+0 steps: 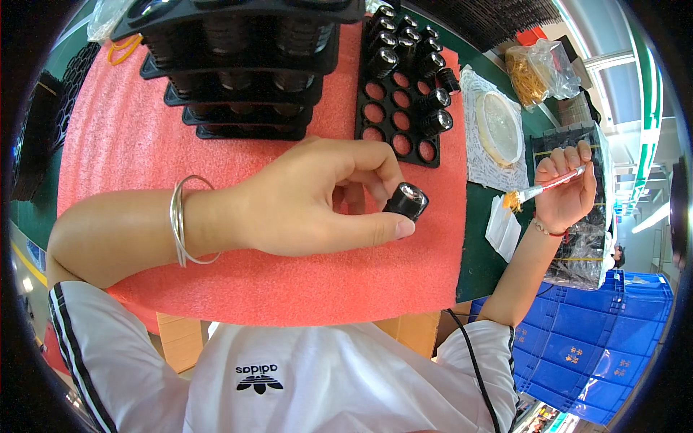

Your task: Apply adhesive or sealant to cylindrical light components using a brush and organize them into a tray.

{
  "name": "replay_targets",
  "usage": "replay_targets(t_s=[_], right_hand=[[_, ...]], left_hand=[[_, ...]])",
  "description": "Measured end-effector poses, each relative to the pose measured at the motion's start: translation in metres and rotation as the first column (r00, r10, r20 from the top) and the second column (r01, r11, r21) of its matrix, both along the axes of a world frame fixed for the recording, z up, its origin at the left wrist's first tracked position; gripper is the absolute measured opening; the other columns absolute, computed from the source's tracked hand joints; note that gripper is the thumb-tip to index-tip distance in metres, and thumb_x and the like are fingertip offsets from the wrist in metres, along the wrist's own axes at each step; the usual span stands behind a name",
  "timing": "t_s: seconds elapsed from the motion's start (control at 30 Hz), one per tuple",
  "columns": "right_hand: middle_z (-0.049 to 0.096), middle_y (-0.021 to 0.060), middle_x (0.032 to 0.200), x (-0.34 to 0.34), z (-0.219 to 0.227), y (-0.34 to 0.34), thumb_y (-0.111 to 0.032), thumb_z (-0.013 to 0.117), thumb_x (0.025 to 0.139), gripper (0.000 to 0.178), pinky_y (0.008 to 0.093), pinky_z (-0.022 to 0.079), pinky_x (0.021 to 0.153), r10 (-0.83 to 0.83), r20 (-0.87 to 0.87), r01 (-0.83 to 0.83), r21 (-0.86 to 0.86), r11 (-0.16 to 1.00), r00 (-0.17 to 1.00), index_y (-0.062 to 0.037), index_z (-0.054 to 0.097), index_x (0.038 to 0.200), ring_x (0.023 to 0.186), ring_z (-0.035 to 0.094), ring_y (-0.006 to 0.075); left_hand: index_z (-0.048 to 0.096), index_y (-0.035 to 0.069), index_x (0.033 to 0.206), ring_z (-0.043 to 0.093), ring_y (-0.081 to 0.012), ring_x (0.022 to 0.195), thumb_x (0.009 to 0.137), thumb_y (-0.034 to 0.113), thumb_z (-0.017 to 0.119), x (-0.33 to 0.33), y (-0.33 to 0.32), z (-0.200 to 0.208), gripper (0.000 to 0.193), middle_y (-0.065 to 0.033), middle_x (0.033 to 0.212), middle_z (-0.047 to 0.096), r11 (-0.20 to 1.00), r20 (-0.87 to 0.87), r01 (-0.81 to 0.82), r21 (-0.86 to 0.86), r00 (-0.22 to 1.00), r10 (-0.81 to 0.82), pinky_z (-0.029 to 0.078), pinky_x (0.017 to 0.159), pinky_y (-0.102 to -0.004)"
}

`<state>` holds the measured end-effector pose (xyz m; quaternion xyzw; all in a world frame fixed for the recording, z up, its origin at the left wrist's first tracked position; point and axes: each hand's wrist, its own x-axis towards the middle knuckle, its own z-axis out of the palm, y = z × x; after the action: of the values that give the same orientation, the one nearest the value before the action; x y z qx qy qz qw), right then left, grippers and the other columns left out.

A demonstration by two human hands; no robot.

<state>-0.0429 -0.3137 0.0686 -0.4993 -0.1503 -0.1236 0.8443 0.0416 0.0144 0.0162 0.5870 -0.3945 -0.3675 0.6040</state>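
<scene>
Between the thumb and fingers of my left hand (310,195) is a small black lens barrel (408,200), its shiny glass end tilted upward over the pink foam mat (289,289). My right hand (564,195), off to the right, is closed round the handle of a small brush (556,182). Yellowish bristles point left from it, above a folded white paper (503,229). Beyond my left hand lies a black tray with round holes (388,133). Several similar lens barrels (383,62) stand in its far part and along its right side; other holes show pink foam through them.
Stacked black trays (253,115) rise at the far left of the mat. A round, pale shallow dish (499,128) sits on printed paper to the right. Past it are a bag of yellow bands (530,76), a plastic-wrapped stack (577,249) and blue crates (592,339). A black cable (476,353) hangs by my right sleeve.
</scene>
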Motion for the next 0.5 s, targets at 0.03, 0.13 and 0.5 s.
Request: replay_targets(t_s=[0.03, 0.13, 0.5], right_hand=[[0.051, 0.0053, 0.077, -0.0001, -0.0001, -0.0002, -0.016, 0.046, 0.089, 0.010, 0.0262, 0.031, 0.061, 0.001, -0.001, -0.001, 0.000, 1.000, 1.000, -0.0079, 0.044, 0.094, 0.064, 0.039, 0.0115], [0.051, 0.0053, 0.077, -0.0003, -0.0001, 0.0002, -0.015, 0.047, 0.088, 0.010, 0.0263, 0.032, 0.061, -0.005, -0.006, 0.005, 0.003, 1.000, 1.000, -0.0078, 0.044, 0.094, 0.064, 0.039, 0.0116], [0.050, 0.0040, 0.076, 0.0006, -0.0002, 0.0013, -0.017, 0.047, 0.088, 0.011, 0.0273, 0.031, 0.063, -0.017, -0.009, 0.017, -0.027, 0.999, 1.000, -0.0081, 0.044, 0.094, 0.064, 0.038, 0.0122]], left_hand=[[0.053, 0.005, 0.088, 0.051, -0.0035, 0.073, 0.077, 0.013, 0.068, 0.0001, -0.0005, -0.0002, 0.020, 0.0025, 0.082, 0.057, 1.000, 0.003, -0.001, -0.009, 1.000, 0.001, 0.039, 0.060, -0.0188], [0.053, 0.005, 0.088, 0.052, -0.0040, 0.074, 0.077, 0.013, 0.068, -0.0007, -0.0011, -0.0010, 0.020, 0.0022, 0.082, 0.057, 0.999, 0.008, -0.005, -0.033, 1.000, 0.005, 0.039, 0.060, -0.0189], [0.054, 0.004, 0.087, 0.053, -0.0043, 0.075, 0.076, 0.011, 0.069, -0.0024, -0.0015, -0.0038, 0.020, 0.0010, 0.082, 0.058, 1.000, -0.025, 0.014, -0.021, 1.000, -0.014, 0.040, 0.060, -0.0190]])
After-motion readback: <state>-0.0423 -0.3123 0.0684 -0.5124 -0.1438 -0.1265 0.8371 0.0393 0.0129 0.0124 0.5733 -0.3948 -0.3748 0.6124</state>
